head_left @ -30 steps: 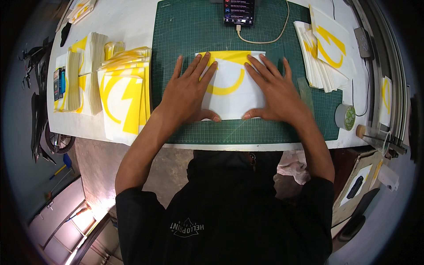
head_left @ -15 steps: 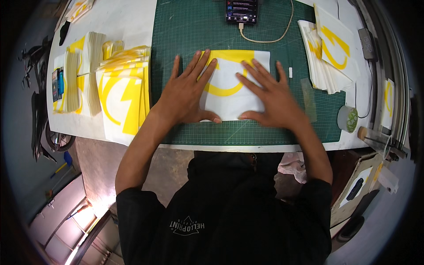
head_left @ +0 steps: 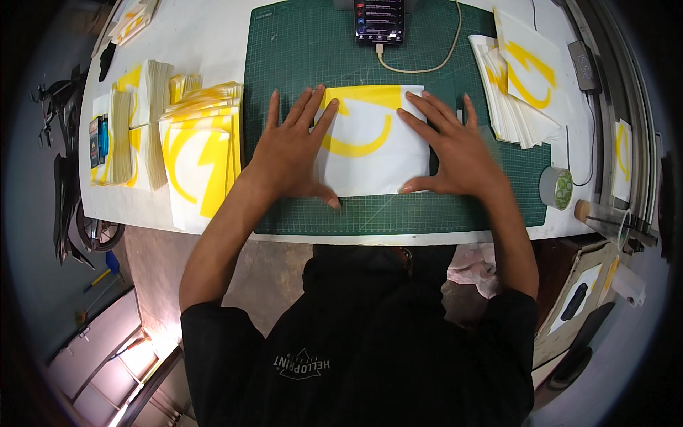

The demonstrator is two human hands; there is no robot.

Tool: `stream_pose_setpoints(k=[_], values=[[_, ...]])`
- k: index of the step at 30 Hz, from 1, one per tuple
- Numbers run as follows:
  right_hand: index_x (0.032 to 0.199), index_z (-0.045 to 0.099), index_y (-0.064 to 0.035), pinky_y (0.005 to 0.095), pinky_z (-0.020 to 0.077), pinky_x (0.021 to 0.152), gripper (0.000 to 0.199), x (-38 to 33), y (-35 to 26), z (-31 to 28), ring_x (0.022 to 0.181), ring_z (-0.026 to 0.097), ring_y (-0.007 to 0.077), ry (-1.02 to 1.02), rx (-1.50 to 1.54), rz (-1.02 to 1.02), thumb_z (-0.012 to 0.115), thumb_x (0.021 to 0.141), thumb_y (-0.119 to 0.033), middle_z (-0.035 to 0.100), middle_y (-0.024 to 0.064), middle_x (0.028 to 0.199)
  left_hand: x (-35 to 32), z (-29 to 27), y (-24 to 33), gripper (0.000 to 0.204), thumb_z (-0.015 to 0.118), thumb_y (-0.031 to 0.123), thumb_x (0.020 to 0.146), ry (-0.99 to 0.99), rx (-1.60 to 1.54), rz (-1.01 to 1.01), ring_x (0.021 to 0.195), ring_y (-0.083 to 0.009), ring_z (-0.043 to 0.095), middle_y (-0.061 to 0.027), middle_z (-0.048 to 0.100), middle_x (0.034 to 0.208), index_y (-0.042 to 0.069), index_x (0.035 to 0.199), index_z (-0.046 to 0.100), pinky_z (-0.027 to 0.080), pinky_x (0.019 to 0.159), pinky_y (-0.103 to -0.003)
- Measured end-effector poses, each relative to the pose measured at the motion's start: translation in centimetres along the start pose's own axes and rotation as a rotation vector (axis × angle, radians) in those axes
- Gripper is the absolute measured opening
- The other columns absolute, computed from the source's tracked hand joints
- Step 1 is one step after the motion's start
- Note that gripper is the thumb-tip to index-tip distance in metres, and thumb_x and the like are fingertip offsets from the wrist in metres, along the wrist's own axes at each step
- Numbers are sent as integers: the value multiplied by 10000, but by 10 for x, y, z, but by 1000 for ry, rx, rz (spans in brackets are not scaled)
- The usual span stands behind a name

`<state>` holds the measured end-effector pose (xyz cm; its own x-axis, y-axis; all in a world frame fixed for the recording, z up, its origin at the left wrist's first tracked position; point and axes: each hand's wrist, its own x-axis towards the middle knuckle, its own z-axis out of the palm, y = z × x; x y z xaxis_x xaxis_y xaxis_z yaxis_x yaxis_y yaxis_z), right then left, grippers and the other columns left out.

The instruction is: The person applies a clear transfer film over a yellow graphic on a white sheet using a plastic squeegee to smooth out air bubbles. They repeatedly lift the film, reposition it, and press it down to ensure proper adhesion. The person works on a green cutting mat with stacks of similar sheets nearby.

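A white sheet with a yellow printed curve and band lies flat on a green cutting mat. Whether it is paper or cloth I cannot tell. My left hand rests palm down over its left edge, fingers spread and thumb near the lower left corner. Over the right edge lies my right hand, also flat with fingers apart, its thumb at the lower right corner. Neither hand grips anything; the palms hide parts of both side edges.
Left of the mat stand stacks of similar folded yellow-and-white sheets. More sheets lie at the far right. A phone with a cable sits at the back. A tape roll is near the right edge.
My right hand has slid outward from the printed middle to the sheet's right edge. My left hand has shifted slightly left. The whole view has moved a little.
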<state>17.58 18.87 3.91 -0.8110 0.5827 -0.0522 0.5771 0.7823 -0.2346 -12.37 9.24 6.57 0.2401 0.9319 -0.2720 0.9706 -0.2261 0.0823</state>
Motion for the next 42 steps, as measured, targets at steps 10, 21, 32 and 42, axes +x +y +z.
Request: stream_pose_setpoints(k=[10,21,32,42], values=[[1574,522,-147,758,64,1262,1182,-1,0,-2,1609,283,334,17,46,-12,846,628,-779,400,83,1696,37,18,32,1542,839,860,506,86,-74,136,1633,-393,188,-223,198,1755,21,1666,265,141,1302,-655],[1532,570,-112,776,39,1252,1118,8,-19,-23,1629,225,343,84,5,-52,878,635,-703,429,92,1679,36,23,28,1552,819,880,492,131,-130,139,1638,-389,170,-212,191,1761,21,1664,274,125,1300,-658],[1616,458,-168,765,11,1260,1356,9,14,4,1618,272,280,-23,14,-28,767,535,-927,353,63,1726,14,11,3,1610,937,742,427,19,-156,53,1644,-349,167,-198,159,1772,75,1692,196,118,1311,-640],[1612,440,-68,719,31,1283,1170,36,-29,-10,1617,282,277,-44,-78,-62,736,766,-819,388,123,1703,8,8,1,1669,939,759,371,-16,-69,-2,1643,-326,191,-203,163,1772,53,1687,195,128,1304,-655]])
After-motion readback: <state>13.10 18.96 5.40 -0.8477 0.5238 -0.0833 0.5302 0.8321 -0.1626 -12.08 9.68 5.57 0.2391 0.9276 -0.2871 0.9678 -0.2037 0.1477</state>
